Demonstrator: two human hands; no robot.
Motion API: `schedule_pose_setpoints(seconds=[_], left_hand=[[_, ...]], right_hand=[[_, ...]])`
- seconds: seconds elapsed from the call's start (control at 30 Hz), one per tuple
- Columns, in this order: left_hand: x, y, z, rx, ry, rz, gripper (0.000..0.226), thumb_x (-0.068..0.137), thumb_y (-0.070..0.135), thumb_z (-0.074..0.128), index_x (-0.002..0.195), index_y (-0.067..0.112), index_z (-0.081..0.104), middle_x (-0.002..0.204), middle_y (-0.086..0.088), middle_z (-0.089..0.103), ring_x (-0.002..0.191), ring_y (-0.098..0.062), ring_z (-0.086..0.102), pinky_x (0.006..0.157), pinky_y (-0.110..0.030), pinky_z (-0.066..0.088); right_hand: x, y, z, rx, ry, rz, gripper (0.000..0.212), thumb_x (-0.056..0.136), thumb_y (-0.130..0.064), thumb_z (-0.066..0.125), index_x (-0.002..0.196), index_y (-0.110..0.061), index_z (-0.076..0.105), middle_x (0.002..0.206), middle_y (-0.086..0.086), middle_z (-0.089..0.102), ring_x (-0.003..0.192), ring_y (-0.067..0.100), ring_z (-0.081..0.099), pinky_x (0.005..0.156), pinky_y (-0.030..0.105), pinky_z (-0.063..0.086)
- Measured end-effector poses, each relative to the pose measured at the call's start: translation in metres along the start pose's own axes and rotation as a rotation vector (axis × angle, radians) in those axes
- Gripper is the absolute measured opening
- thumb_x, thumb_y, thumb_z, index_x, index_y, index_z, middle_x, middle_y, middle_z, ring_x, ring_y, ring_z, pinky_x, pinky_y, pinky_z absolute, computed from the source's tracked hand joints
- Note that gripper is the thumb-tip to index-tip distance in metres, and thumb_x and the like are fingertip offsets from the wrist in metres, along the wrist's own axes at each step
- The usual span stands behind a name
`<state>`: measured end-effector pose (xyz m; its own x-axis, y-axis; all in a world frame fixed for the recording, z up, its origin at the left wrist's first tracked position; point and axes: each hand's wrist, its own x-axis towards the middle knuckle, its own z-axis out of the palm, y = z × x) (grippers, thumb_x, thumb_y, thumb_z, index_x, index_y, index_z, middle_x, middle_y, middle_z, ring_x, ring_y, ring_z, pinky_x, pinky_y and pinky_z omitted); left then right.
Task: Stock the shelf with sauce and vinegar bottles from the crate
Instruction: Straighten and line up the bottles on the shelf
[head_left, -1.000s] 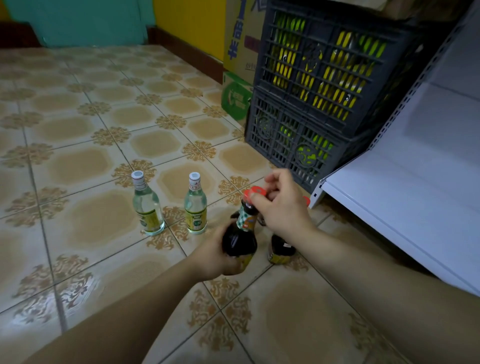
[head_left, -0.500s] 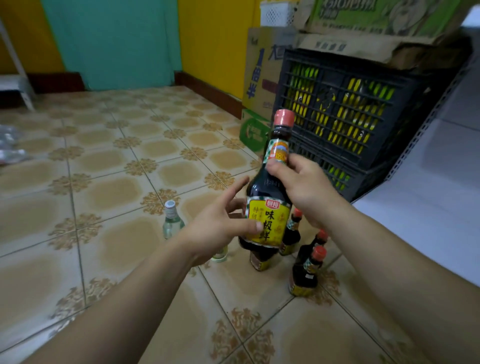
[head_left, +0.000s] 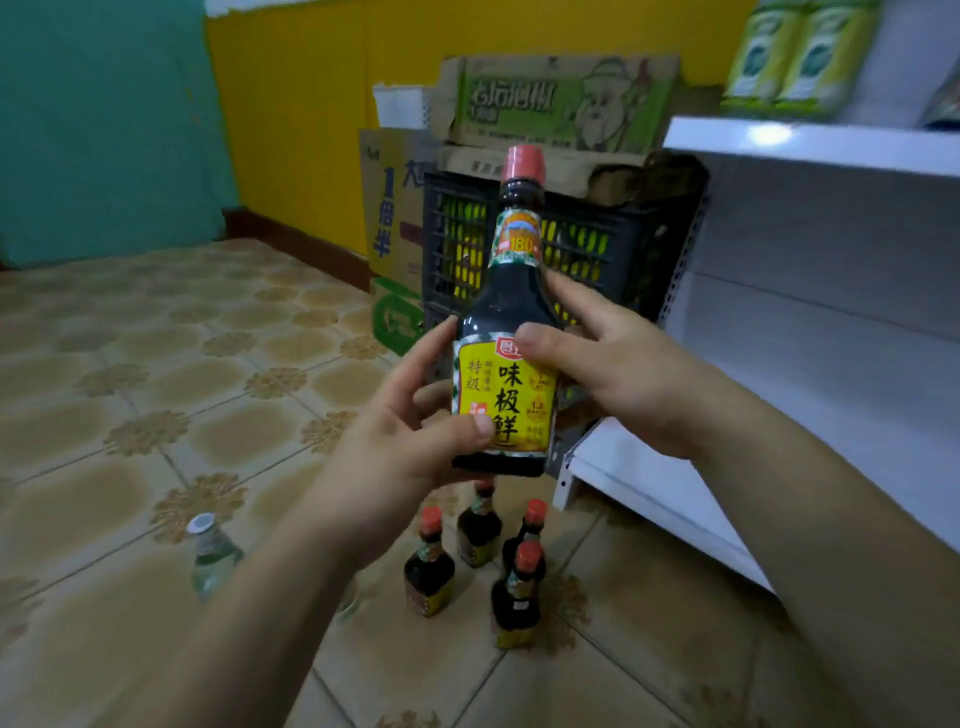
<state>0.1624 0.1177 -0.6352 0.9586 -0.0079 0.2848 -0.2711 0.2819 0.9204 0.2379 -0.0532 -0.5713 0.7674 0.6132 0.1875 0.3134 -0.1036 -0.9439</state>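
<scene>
A dark sauce bottle (head_left: 511, 322) with a red cap and a yellow label is held upright in front of me. My left hand (head_left: 410, 431) grips its lower body, thumb across the label. My right hand (head_left: 608, 364) holds its shoulder from the right, thumb on the label's top. Below it, several small dark sauce bottles (head_left: 430, 569) stand on the tiled floor. A clear vinegar bottle (head_left: 210, 553) stands at the lower left, partly hidden by my left arm. The black crate (head_left: 613, 249) sits behind the bottle. The white shelf (head_left: 649, 478) is at the right.
Cardboard boxes (head_left: 561, 104) are stacked on and beside the crate against the yellow wall. An upper shelf board (head_left: 810, 145) carries green-and-yellow packs (head_left: 800, 52). Open tiled floor (head_left: 156, 374) spreads to the left.
The sauce bottle has risen from the floor to chest height. My right hand slid from the neck down to the shoulder, and my left hand closed round the lower body.
</scene>
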Motion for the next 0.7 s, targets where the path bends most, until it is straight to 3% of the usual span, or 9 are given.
schedule_pose_setpoints(seconds=[0.1,0.17,0.23,0.33,0.4,0.53,0.63,0.7], left_hand=[[0.048,0.012,0.051,-0.006,-0.134,0.052,0.073,0.064,0.01,0.074,0.123,0.048,0.053,0.113,-0.004,0.065,0.1,-0.03,0.066,0.074,-0.044,0.056],[0.079,0.016,0.095,0.023,-0.242,0.076,0.072,0.067,0.01,0.072,0.122,0.052,0.052,0.116,0.0,0.064,0.102,-0.027,0.066,0.077,-0.044,0.055],[0.106,0.021,0.144,0.074,-0.341,0.112,0.074,0.07,0.012,0.071,0.126,0.053,0.046,0.119,0.008,0.064,0.102,-0.021,0.067,0.075,-0.034,0.055],[0.139,0.031,0.214,0.081,-0.445,0.14,0.077,0.07,0.011,0.071,0.133,0.046,0.042,0.126,-0.001,0.06,0.103,-0.021,0.066,0.079,-0.034,0.054],[0.159,0.038,0.257,0.081,-0.48,0.169,0.078,0.071,0.009,0.072,0.132,0.046,0.041,0.127,-0.007,0.058,0.102,-0.021,0.066,0.084,-0.039,0.054],[0.197,0.049,0.338,0.091,-0.595,0.23,0.075,0.08,-0.001,0.069,0.124,0.053,0.042,0.118,-0.001,0.06,0.092,-0.018,0.07,0.072,-0.026,0.055],[0.218,0.051,0.396,0.113,-0.67,0.258,0.075,0.081,-0.002,0.067,0.127,0.05,0.037,0.119,0.002,0.056,0.088,-0.016,0.07,0.071,-0.024,0.055],[0.229,0.05,0.431,0.125,-0.708,0.265,0.075,0.082,-0.002,0.066,0.129,0.047,0.034,0.12,0.003,0.054,0.088,-0.015,0.07,0.071,-0.023,0.055]], right_hand=[[-0.025,-0.032,-0.055,-0.106,0.214,-0.035,0.061,0.081,-0.036,0.07,0.136,-0.043,0.046,0.105,0.005,0.071,0.086,0.023,0.071,0.065,0.045,0.06],[-0.046,-0.051,-0.098,-0.155,0.338,-0.057,0.054,0.087,-0.026,0.068,0.134,-0.044,0.048,0.111,0.007,0.068,0.092,0.023,0.069,0.07,0.04,0.06],[-0.07,-0.069,-0.141,-0.188,0.437,-0.061,0.055,0.088,-0.02,0.067,0.135,-0.043,0.049,0.113,0.01,0.067,0.092,0.022,0.068,0.072,0.041,0.06],[-0.102,-0.093,-0.197,-0.222,0.579,-0.088,0.058,0.088,-0.018,0.068,0.139,-0.038,0.048,0.099,0.003,0.07,0.085,0.016,0.07,0.069,0.04,0.06],[-0.119,-0.105,-0.232,-0.239,0.67,-0.105,0.059,0.088,-0.02,0.068,0.139,-0.04,0.047,0.102,0.001,0.069,0.088,0.015,0.071,0.071,0.037,0.06],[-0.149,-0.131,-0.296,-0.383,0.757,-0.098,0.064,0.086,-0.028,0.07,0.137,-0.054,0.039,0.108,-0.017,0.068,0.099,0.005,0.066,0.075,0.028,0.058],[-0.17,-0.145,-0.339,-0.432,0.833,-0.084,0.062,0.083,-0.025,0.073,0.124,-0.061,0.042,0.108,-0.018,0.069,0.095,0.004,0.068,0.074,0.03,0.058],[-0.182,-0.149,-0.366,-0.428,0.904,-0.07,0.067,0.084,-0.022,0.073,0.132,-0.055,0.041,0.113,-0.014,0.067,0.096,0.01,0.068,0.074,0.034,0.058]])
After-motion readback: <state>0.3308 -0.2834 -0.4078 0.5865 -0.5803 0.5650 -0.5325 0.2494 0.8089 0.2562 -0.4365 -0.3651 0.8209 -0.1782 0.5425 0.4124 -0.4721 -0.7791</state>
